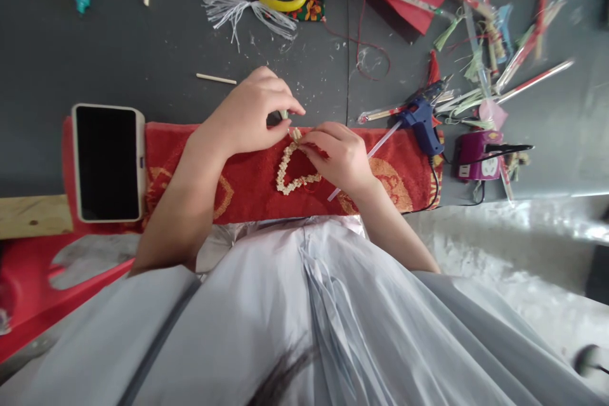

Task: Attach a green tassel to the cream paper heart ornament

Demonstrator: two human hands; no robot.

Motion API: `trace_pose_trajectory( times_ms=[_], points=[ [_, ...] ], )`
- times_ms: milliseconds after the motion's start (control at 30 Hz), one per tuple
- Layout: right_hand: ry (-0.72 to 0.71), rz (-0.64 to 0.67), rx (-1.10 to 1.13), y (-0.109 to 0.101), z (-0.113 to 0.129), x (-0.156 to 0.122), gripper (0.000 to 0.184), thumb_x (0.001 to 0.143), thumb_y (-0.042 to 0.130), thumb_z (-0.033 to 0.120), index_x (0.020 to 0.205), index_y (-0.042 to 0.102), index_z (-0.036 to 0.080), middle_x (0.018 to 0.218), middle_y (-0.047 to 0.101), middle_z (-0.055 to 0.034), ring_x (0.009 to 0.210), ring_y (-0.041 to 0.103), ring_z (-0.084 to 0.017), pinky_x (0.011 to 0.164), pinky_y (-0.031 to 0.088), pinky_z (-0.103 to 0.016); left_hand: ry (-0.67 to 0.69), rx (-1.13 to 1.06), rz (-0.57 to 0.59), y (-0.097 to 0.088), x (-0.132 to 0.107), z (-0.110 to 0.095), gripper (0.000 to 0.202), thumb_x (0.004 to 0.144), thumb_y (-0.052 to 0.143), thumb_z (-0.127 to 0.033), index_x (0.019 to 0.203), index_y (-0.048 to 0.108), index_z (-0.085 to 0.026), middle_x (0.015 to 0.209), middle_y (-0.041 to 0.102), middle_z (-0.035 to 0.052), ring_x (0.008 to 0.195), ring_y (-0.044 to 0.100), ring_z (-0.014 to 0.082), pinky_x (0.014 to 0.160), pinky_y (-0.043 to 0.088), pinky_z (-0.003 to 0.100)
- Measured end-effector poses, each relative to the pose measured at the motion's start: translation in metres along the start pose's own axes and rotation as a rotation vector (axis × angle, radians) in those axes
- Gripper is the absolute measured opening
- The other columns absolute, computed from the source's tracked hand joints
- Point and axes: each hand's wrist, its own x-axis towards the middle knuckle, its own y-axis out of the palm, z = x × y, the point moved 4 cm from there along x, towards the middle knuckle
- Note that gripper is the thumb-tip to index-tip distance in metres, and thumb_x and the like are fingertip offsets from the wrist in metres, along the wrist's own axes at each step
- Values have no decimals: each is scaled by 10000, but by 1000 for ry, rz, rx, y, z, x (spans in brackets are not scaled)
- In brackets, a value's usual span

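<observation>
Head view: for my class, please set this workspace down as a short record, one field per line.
Left hand: raised beside the strand's upper end; its grip is unclear
Right hand: pinches the pale knobbly strand near its upper end
Strand shape: bent, partly hidden by the right hand
Surface: red patterned towel on dark grey table
Right side: blue glue gun, purple box
Left side: dark-screened device
Far side: white thread bundle

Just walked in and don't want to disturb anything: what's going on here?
Over a red towel, a person's right hand grips a bent, pale knobbly strip. The left hand is close to its upper end; what it pinches is unclear. A blue glue gun lies to the right, a dark-screened device to the left.
</observation>
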Motion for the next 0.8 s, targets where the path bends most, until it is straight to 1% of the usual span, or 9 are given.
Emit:
trace_pose_trajectory(
  times_ms=[133, 233, 400, 533, 633, 800],
  points=[
    [29, 22, 18, 2, -2, 0, 233, 996, 535, 271, 959, 760, 222, 969, 742, -77, 887, 660, -185, 849, 529, -345, 27, -7, 79, 9, -1, 0, 273, 832, 648, -336, 1055, 793, -273, 1107, 725, 50, 1208, 574, 297, 1125, 437, 480],
    [28, 24, 32, 1, -2, 0, 228, 991, 541, 271, 982, 766, 233, 1003, 750, -75, 921, 673, -191, 872, 537, -356, 23, -7, 106, 14, 0, 3, 250, 837, 652, -335, 1028, 798, -264, 1097, 720, 45, 1222, 563, 293, 1129, 423, 458],
    [41, 23, 27, 2, -1, 0, 224, 994, 543, 274, 984, 763, 239, 1012, 756, -76, 935, 680, -198, 882, 550, -366, 17, -52, 136, 17, 2, 7, 210, 850, 644, -318, 989, 793, -268, 994, 743, 36, 1152, 592, 271, 1103, 433, 440],
    [1, -9, 42, 1, 1, 2, 205, 994, 547, 246, 984, 750, 221, 985, 754, -73, 923, 685, -185, 855, 549, -334, -4, -66, 114, 15, 2, 7, 219, 821, 664, -289, 997, 791, -260, 1010, 738, 46, 1136, 612, 266, 1092, 443, 437],
    [-3, -10, 58, 0, 1, 6, 213, 1006, 533, 250, 985, 742, 217, 972, 747, -71, 920, 685, -181, 847, 544, -326, -7, -57, 99, 12, 1, 5, 232, 814, 663, -273, 1010, 788, -267, 1027, 735, 43, 1134, 620, 264, 1097, 447, 444],
    [-13, -40, 52, -3, 1, 10, 227, 1011, 514, 248, 976, 736, 215, 959, 735, -71, 912, 670, -179, 850, 536, -322, -31, -60, 60, 7, 2, 6, 208, 818, 655, -266, 979, 787, -275, 995, 736, 43, 1096, 632, 263, 1063, 480, 440]
  ],
)
